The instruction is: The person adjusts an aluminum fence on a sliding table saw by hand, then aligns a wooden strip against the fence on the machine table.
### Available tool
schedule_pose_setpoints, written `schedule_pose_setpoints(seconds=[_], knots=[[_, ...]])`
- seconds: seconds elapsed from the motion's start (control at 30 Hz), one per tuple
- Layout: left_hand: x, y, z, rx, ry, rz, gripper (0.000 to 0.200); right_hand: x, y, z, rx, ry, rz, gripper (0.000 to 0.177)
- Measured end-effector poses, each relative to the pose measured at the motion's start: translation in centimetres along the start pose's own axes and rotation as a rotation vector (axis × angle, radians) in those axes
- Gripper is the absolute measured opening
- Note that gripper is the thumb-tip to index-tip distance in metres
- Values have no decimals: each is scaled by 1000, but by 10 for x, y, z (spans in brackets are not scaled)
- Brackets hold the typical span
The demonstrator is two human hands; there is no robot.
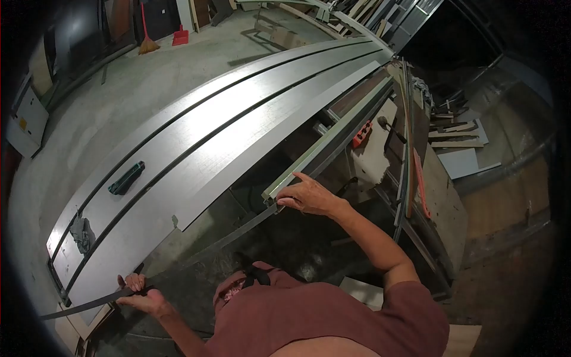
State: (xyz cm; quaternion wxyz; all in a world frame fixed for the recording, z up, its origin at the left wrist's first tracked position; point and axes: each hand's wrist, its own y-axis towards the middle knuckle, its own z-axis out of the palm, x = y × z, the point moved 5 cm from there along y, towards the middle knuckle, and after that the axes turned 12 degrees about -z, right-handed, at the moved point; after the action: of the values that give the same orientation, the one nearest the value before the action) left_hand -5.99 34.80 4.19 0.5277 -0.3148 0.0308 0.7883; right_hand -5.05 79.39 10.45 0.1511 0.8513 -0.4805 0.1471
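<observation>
A long, thin dark strip [232, 234] runs from the lower left up to the end of a pale green-edged metal rail [324, 146]. My left hand [143, 297] is closed round the strip near its far left part, fingers on top and thumb along it. At the rail's end, my right hand [309, 195] pinches the strip's other end, with the index finger stretched out over the rail. A large silver metal-topped table [196, 143] with dark slots lies ahead of both hands. What the right fingertips press on is partly hidden.
On the metal table are a dark green tool [126, 178] and a grey rag [81, 233]. To the right stand a red tool [361, 134], an irregular pale board [377, 149] and long upright strips [408, 143]. Offcuts [458, 137] lie farther right.
</observation>
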Motion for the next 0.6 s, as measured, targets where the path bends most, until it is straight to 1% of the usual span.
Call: schedule_pose_setpoints(seconds=[0.03, 0.1, 0.13, 0.23, 0.3, 0.37, 0.43, 0.5, 0.6], knots=[[4, 0, -2, -1, 0, -14, 61, -4, -2, -2, 0, 14, 4, 29], [8, -5, -3, -9, 21, -14, 61, -9, -4, -5, 62, 12, 14, 27], [11, -8, -3, -20, 16, -12, 60, -10, -5, -6, 36, 4, -18, 23], [19, -13, -9, 6, -31, -38, 59, -20, -6, -5, 44, 12, -62, 23], [24, -19, -14, -41, 15, -9, 58, -22, -7, -12, 99, 7, -46, 24], [29, -24, -16, 21, -16, -4, 58, -28, -9, -12, 220, 39, 9, 29], [35, -34, -14, -15, -14, 2, 59, -34, -11, -17, 220, 61, 2, 31], [43, -42, -19, 28, -20, 17, 59, -44, -14, -17, 299, 42, -2, 34], [54, -60, -24, -12, -36, 53, 59, -56, -19, -20, 376, 47, -34, 38]])
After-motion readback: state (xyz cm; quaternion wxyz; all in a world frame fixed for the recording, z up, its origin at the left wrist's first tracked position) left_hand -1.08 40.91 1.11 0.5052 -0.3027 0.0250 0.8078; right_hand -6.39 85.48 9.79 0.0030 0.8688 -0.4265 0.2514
